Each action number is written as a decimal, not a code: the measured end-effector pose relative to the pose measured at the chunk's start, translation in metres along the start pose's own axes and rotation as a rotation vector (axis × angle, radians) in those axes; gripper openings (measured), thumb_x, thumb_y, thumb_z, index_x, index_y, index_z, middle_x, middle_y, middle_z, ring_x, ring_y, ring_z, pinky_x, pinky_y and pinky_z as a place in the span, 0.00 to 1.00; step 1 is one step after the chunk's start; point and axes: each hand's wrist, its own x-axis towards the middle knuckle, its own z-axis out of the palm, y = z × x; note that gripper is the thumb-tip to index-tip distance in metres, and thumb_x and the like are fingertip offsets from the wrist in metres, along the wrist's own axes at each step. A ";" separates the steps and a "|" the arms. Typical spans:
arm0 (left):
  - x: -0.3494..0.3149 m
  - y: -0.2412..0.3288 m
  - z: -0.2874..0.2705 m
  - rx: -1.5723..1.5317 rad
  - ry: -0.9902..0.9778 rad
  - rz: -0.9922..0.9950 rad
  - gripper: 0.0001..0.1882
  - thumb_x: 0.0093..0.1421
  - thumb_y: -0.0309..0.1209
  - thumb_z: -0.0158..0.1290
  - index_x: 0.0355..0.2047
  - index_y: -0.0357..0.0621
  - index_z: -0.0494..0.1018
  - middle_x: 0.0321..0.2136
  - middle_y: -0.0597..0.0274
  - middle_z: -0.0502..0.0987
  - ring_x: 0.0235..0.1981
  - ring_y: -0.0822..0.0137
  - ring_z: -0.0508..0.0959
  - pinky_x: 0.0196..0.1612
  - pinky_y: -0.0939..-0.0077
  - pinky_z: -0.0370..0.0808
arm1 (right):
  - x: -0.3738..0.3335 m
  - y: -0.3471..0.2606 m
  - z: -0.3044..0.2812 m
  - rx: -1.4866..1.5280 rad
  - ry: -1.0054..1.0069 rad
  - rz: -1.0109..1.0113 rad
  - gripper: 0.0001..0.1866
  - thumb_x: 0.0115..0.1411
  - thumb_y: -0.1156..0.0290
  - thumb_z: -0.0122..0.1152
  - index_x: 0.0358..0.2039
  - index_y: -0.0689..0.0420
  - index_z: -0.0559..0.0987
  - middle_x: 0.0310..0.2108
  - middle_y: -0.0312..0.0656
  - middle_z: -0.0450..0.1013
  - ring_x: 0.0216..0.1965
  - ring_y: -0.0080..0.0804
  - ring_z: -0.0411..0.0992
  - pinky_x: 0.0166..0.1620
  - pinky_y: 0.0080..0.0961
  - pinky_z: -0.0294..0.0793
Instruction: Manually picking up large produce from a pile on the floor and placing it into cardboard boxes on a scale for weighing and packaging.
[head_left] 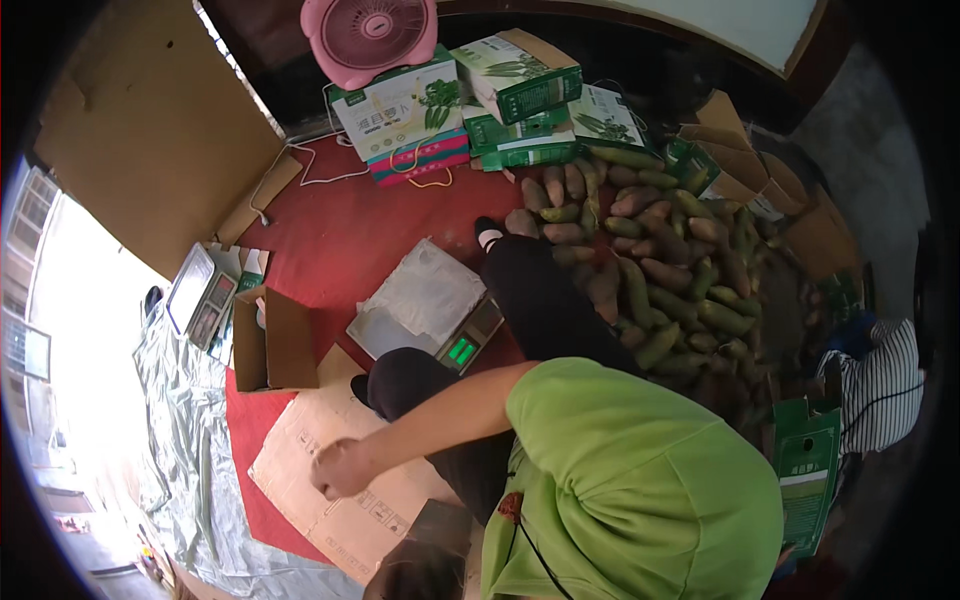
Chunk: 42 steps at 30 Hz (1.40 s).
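Observation:
My right arm, in a light green short sleeve, reaches across my lap to the left. My right hand (342, 469) is closed above a flattened cardboard sheet (300, 450), its fingers curled under; what they hold, if anything, is hidden. I cannot make out my left hand. A dark, blurred shape (418, 565) lies low in the middle, too unclear to name. Beyond my bent knees, a digital scale (400, 320) with a lit green display stands on the red floor covering, its plate partly covered by whitish plastic. An open brown carton (270, 340) stands left of it.
A large heap of green and reddish-brown long radishes (690, 280) lies on the right. Printed boxes (400, 105) and a pink fan (370, 35) stand at the back. A second scale (205, 295) and plastic sheeting (190, 460) are left. A person in stripes (885, 385) is at right.

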 end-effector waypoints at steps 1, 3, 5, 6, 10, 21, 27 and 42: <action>-0.001 0.000 0.000 0.023 0.057 -0.015 0.16 0.62 0.38 0.51 0.37 0.34 0.73 0.34 0.45 0.75 0.36 0.45 0.74 0.41 0.51 0.72 | -0.006 0.006 -0.018 0.044 0.105 -0.037 0.12 0.54 0.63 0.54 0.31 0.56 0.81 0.35 0.47 0.77 0.38 0.44 0.75 0.42 0.38 0.73; -0.004 -0.003 -0.004 0.076 0.168 -0.048 0.16 0.63 0.38 0.50 0.38 0.34 0.73 0.35 0.45 0.74 0.38 0.45 0.74 0.43 0.50 0.72 | -0.028 0.008 -0.063 0.067 0.227 -0.055 0.11 0.54 0.66 0.53 0.30 0.58 0.80 0.33 0.48 0.76 0.38 0.42 0.75 0.43 0.35 0.73; -0.005 -0.008 -0.013 0.132 0.277 -0.084 0.16 0.63 0.38 0.50 0.39 0.34 0.72 0.37 0.45 0.74 0.39 0.44 0.74 0.44 0.49 0.72 | -0.055 0.011 -0.100 0.146 0.404 -0.140 0.11 0.54 0.66 0.54 0.29 0.58 0.80 0.31 0.47 0.77 0.36 0.41 0.76 0.41 0.35 0.73; -0.001 -0.006 -0.016 0.155 0.334 -0.103 0.16 0.63 0.37 0.50 0.39 0.34 0.72 0.37 0.45 0.74 0.40 0.43 0.74 0.45 0.49 0.71 | -0.071 0.011 -0.117 0.149 0.433 -0.080 0.10 0.54 0.66 0.54 0.29 0.58 0.80 0.30 0.46 0.77 0.35 0.41 0.76 0.40 0.34 0.73; 0.109 0.109 -0.095 -0.449 0.269 -0.329 0.17 0.65 0.37 0.48 0.40 0.32 0.73 0.36 0.44 0.73 0.37 0.47 0.73 0.44 0.52 0.70 | -0.140 0.033 -0.167 0.132 0.593 0.131 0.10 0.55 0.68 0.55 0.33 0.58 0.79 0.30 0.45 0.77 0.34 0.40 0.76 0.39 0.33 0.73; 0.231 0.353 -0.207 -1.486 -0.364 -0.181 0.10 0.62 0.27 0.50 0.29 0.31 0.75 0.36 0.54 0.73 0.40 0.63 0.73 0.41 0.71 0.72 | -0.310 0.186 -0.180 0.067 1.026 0.700 0.11 0.54 0.63 0.57 0.32 0.55 0.80 0.30 0.45 0.77 0.35 0.44 0.76 0.38 0.37 0.73; 0.268 0.441 -0.251 -1.616 -0.551 0.117 0.09 0.63 0.25 0.46 0.34 0.34 0.75 0.39 0.55 0.74 0.41 0.63 0.74 0.44 0.72 0.71 | -0.384 0.256 -0.114 0.038 0.974 1.038 0.10 0.53 0.64 0.57 0.32 0.55 0.80 0.33 0.46 0.77 0.38 0.46 0.75 0.41 0.38 0.74; 0.266 0.527 -0.288 -1.492 -0.561 0.453 0.08 0.57 0.24 0.51 0.37 0.37 0.76 0.39 0.53 0.75 0.44 0.54 0.74 0.50 0.63 0.68 | -0.465 0.279 -0.029 0.299 0.839 1.344 0.14 0.48 0.64 0.62 0.34 0.56 0.79 0.37 0.49 0.76 0.43 0.46 0.74 0.47 0.36 0.72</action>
